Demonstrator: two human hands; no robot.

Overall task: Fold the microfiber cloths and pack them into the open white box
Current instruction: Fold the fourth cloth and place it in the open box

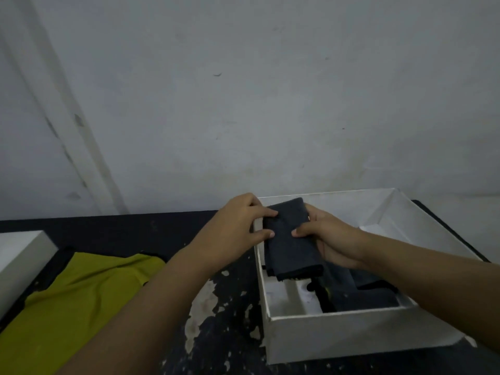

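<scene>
A folded dark grey cloth (290, 239) is held over the left side of the open white box (338, 336). My left hand (238, 228) grips its left edge at the box's far left corner. Its right edge rests in my right hand (327, 236), thumb on top and fingers underneath. Another folded dark cloth (362, 296) lies inside the box at the front right, partly hidden under my right forearm. A yellow-green cloth (81, 299) lies spread out on the dark table at the left.
The dark table (224, 320) has patches of peeled paint beside the box. A white box-like object (19, 261) sits at the far left edge. A grey wall rises right behind the table.
</scene>
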